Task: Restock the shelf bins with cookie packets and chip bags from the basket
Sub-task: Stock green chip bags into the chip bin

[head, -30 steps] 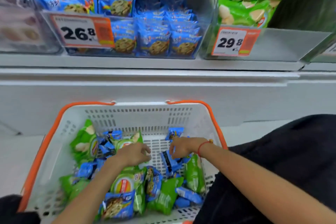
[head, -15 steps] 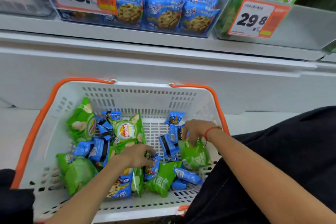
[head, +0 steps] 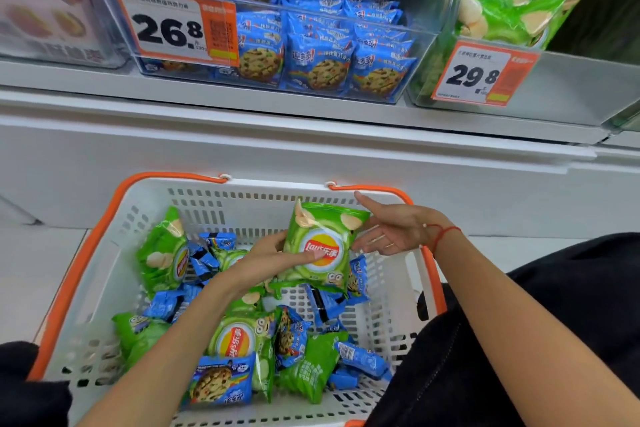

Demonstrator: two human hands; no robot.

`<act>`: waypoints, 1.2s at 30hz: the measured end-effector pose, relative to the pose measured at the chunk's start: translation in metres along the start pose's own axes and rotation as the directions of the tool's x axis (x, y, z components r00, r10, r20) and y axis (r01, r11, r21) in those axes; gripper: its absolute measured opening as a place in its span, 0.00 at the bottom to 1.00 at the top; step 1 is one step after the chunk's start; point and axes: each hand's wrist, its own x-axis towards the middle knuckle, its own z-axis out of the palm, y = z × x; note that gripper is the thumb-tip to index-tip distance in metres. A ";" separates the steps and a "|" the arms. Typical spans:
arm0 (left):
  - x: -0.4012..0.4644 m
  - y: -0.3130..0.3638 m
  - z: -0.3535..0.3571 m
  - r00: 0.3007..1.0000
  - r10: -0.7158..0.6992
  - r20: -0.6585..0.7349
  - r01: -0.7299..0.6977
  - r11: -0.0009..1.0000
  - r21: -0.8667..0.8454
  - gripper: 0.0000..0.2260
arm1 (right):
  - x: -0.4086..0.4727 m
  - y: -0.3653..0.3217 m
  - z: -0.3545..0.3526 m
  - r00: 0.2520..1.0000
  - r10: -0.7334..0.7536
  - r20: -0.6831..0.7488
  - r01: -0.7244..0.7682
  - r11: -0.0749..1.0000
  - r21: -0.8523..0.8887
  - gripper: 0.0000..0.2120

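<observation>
A white basket (head: 104, 288) with orange handles stands below the shelf, holding several green chip bags and blue cookie packets (head: 221, 380). My left hand (head: 270, 260) grips one green chip bag (head: 322, 243) and holds it upright above the basket, thumb across its front. My right hand (head: 394, 229) is beside the bag's right edge, fingers straight and spread, fingertips touching it. On the shelf, a clear bin (head: 420, 55) holds blue cookie packets; a second clear bin (head: 571, 94) to its right holds green chip bags (head: 512, 10).
Price tags reading 26.8 (head: 173, 28) and 29.8 (head: 481, 74) hang on the bin fronts. A third bin (head: 45, 21) with pale packets sits at far left. The white shelf ledge (head: 311, 135) runs between bins and basket. Dark clothing fills the lower right.
My left hand has picked a green chip bag out of the basket and raised it. My right hand let go of its bag and opened beside the lifted one. The camera tilted up.
</observation>
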 end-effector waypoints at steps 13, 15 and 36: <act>-0.004 0.044 0.000 0.983 0.127 -0.135 -0.153 0.968 -0.201 0.37 | -0.057 -0.052 0.025 0.964 -0.247 -0.102 0.180 0.881 -0.437 0.30; -0.010 0.066 0.000 0.952 0.231 -0.200 -0.270 0.943 -0.196 0.31 | -0.080 -0.063 0.017 0.942 -0.313 -0.124 0.210 0.834 -0.510 0.29; 0.007 0.360 0.096 0.454 0.890 -0.036 -0.783 0.418 0.461 0.24 | -0.236 -0.025 -0.170 -0.172 -0.833 -0.526 0.676 0.289 -0.678 0.27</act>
